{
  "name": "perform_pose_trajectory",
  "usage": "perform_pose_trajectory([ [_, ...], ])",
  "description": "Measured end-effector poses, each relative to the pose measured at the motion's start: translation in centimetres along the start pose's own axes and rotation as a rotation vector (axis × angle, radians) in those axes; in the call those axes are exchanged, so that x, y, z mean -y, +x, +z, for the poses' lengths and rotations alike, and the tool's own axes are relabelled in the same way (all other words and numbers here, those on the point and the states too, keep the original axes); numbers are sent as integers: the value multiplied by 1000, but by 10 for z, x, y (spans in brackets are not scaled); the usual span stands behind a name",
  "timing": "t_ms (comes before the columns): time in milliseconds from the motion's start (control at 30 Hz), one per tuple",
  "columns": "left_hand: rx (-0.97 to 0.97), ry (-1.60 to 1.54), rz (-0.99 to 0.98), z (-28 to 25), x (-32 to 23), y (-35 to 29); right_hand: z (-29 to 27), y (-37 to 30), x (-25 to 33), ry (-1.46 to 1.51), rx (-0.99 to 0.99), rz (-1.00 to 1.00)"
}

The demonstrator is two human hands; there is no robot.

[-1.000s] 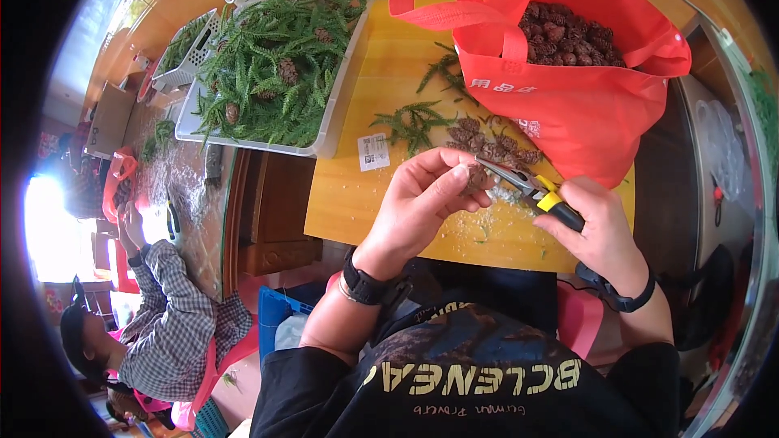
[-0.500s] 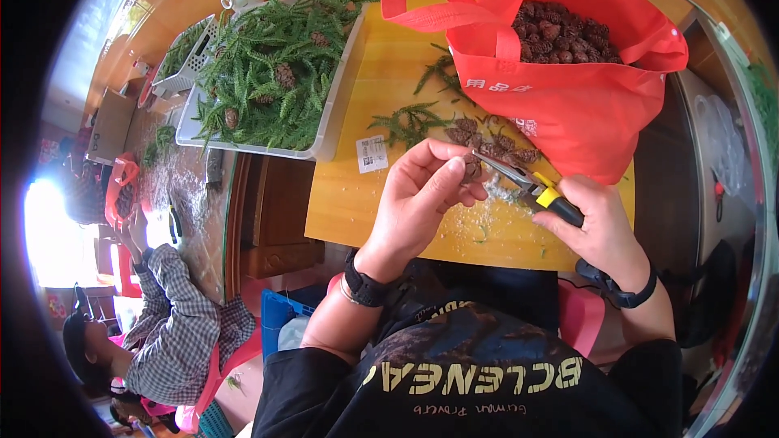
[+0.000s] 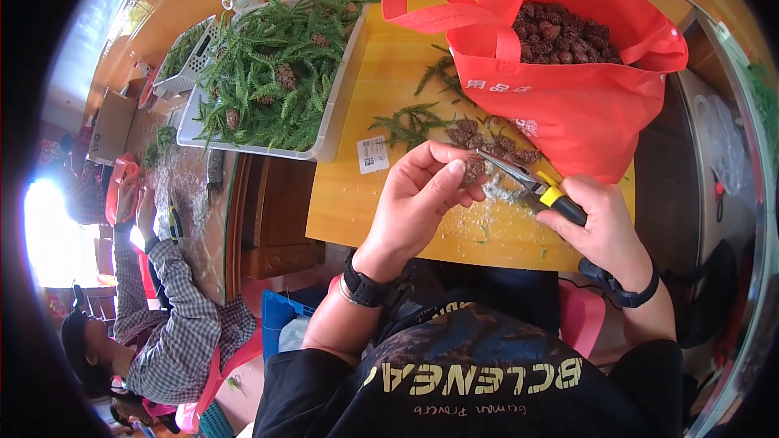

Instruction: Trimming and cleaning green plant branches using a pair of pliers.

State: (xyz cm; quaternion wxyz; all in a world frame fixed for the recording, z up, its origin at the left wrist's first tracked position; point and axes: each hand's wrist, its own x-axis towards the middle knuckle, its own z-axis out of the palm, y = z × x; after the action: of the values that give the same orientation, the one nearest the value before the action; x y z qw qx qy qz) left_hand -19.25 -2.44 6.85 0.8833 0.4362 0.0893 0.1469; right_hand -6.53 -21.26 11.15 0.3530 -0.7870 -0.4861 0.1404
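Observation:
Between the thumb and fingers of my left hand is a small brown pine cone, partly hidden by the fingertips. My right hand is wrapped round the yellow-and-black handles of a pair of pliers. The jaw tips point left and reach the top of the cone; whether they grip anything there is too small to tell. Just beyond lie several loose pine cones and green fir sprigs. White crumbs are scattered on the yellow board under my hands.
A red bag full of pine cones stands at the far right of the yellow board. At the far left, a white tray holds fir branches with cones. A white label lies beside it. A co-worker sits at another table, left.
The pliers' tips have shifted slightly right and up, off my left thumb, with the right hand moving a little. The co-worker's arms have stretched forward to a red bag.

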Motion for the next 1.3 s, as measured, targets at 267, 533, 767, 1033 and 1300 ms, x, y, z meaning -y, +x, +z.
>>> perform_pose_trajectory([
  [267, -70, 1008, 734, 1, 7, 0, 6, -2, -4, 17, -27, 13],
  [533, -139, 641, 593, 4, 13, -1, 1, -10, -14, 128, 36, 37],
  [767, -217, 396, 266, -2, 11, -2, -2, -33, -46, -146, 52, 139],
  [1033, -73, 416, -9, -5, 15, -4, 6, -43, -64, -466, 120, 86],
  [1300, 22, 656, 151, 4, 25, 4, 36, 1, -13, 695, 96, 206],
])
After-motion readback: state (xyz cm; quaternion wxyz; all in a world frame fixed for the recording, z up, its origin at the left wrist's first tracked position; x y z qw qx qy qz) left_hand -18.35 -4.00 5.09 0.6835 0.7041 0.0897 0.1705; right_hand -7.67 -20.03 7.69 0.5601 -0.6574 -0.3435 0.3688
